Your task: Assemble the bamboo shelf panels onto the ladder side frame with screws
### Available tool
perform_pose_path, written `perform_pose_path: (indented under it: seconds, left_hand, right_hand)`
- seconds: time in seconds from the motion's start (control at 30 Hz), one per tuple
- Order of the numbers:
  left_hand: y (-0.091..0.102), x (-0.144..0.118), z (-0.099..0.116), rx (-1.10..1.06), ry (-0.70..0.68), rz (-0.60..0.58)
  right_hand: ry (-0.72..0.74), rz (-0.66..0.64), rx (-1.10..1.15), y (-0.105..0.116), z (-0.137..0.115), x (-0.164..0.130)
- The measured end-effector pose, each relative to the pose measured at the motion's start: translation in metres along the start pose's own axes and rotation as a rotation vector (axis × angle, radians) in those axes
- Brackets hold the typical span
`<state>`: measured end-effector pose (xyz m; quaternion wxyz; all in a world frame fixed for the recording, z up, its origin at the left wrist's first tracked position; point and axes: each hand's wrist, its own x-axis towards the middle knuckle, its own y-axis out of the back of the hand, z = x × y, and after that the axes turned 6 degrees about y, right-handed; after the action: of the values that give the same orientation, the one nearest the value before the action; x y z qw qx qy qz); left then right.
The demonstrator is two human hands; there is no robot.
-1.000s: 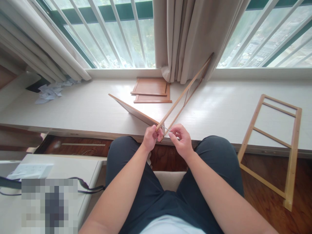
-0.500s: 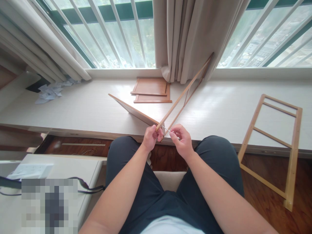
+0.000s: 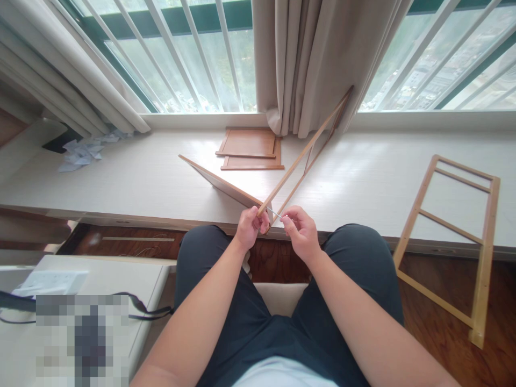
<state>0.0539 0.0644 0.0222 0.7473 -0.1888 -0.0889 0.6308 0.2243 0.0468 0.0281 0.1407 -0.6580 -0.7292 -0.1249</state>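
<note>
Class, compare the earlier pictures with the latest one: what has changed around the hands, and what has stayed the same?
The right hand has shifted very slightly rightward, away from the left hand, still holding the thin silvery metal rod. Nothing was visibly taken hold of or let go. The left hand's grip on the slender brown wooden frame and the two flat brown wooden panels stayed as they were.

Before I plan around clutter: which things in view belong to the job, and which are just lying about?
In the job: frame in left hand, rod in right hand, standing panel; probably flat panels, right-side frame.
Lying about, apparently: paper scraps, black strap.
</note>
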Motion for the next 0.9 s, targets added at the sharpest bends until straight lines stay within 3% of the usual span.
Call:
perform_pose_path:
  seconds: [0.9]
  left_hand:
    - [0.0017,0.0007,-0.0019,0.016,0.004,0.006]
  right_hand:
    - [-0.035,0.038,0.093,-0.0031,0.0018,0.0006]
